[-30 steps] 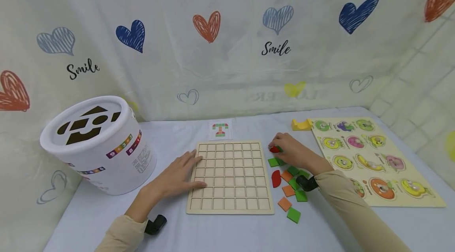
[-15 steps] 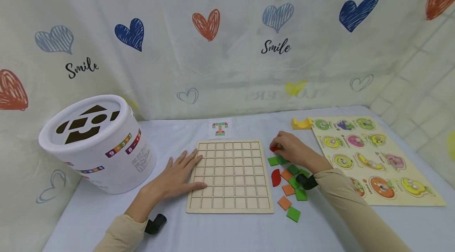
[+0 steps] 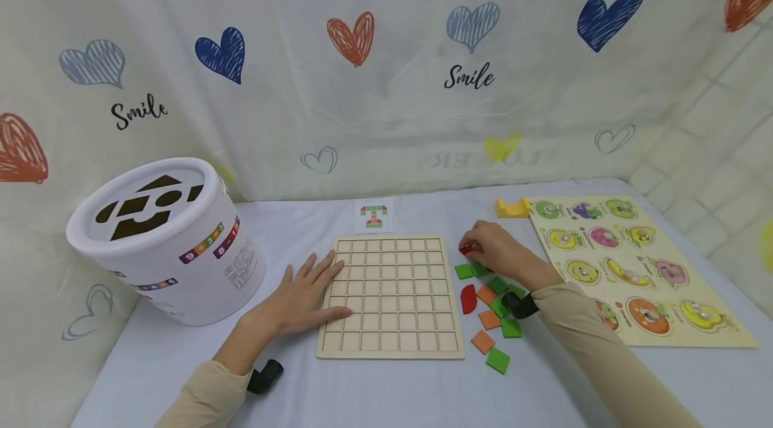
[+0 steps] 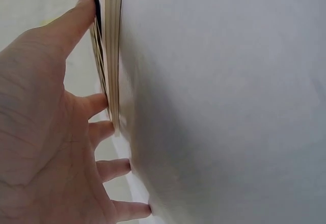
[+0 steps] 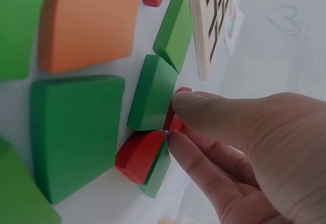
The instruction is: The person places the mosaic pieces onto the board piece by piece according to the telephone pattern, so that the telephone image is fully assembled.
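Left hand (image 3: pixel 294 302), fingers spread wide, touches the edge of a wooden grid board (image 3: pixel 398 295); right hand (image 3: pixel 496 252) pinches a red piece (image 5: pixel 175 123), green tiles (image 5: pixel 154 94) just beside it.

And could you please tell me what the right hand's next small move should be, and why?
The right hand should probably lift the red piece and bring it over the wooden grid board: it seems to have that piece pinched, the board's visible cells hold no pieces, and the card behind the board shows a T-shaped pattern that includes red.
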`<state>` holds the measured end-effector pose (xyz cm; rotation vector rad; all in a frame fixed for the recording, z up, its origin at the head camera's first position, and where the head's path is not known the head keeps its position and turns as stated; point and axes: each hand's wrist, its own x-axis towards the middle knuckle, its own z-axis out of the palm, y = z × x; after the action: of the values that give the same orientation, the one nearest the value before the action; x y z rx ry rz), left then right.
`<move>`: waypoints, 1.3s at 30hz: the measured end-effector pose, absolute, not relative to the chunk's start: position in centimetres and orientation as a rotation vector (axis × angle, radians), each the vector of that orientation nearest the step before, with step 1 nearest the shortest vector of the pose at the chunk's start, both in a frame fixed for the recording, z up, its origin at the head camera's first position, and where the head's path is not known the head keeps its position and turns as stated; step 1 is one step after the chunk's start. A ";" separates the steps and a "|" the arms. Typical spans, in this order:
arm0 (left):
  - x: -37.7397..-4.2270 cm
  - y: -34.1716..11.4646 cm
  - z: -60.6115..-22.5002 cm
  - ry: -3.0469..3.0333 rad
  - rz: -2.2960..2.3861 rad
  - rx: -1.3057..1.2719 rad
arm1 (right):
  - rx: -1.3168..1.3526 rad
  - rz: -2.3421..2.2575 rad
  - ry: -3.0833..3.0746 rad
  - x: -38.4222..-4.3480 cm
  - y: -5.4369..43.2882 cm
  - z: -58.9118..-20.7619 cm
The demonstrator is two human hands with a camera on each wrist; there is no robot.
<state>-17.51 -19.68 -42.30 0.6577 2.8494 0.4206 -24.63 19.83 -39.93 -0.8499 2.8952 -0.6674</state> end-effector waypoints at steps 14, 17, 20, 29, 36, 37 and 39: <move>-17.5 -19.6 -42.0 2.826 0.448 0.630 | -0.847 -0.719 2.914 -25.0 19.7 -39.8; -17.5 -19.7 -42.0 2.826 0.456 0.630 | -0.816 -0.727 2.911 -25.0 19.7 -39.7; -17.5 -19.7 -42.0 2.824 0.460 0.630 | -0.800 -0.722 2.911 -24.9 19.7 -39.7; -17.5 -19.7 -42.3 2.828 0.433 0.627 | -0.778 -0.730 2.898 -24.9 20.1 -40.0; -17.5 -19.7 -42.3 2.823 0.417 0.627 | -0.748 -0.761 2.887 -25.1 20.2 -39.8; -17.6 -19.6 -42.3 2.824 0.413 0.628 | -0.759 -0.761 2.888 -25.1 20.2 -39.7; -17.6 -19.6 -42.3 2.819 0.415 0.625 | -0.778 -0.763 2.890 -25.1 20.3 -39.7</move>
<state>-17.58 -19.61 -42.27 0.6247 2.8190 0.4145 -25.13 20.26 -39.72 -0.7779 2.8904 -0.7626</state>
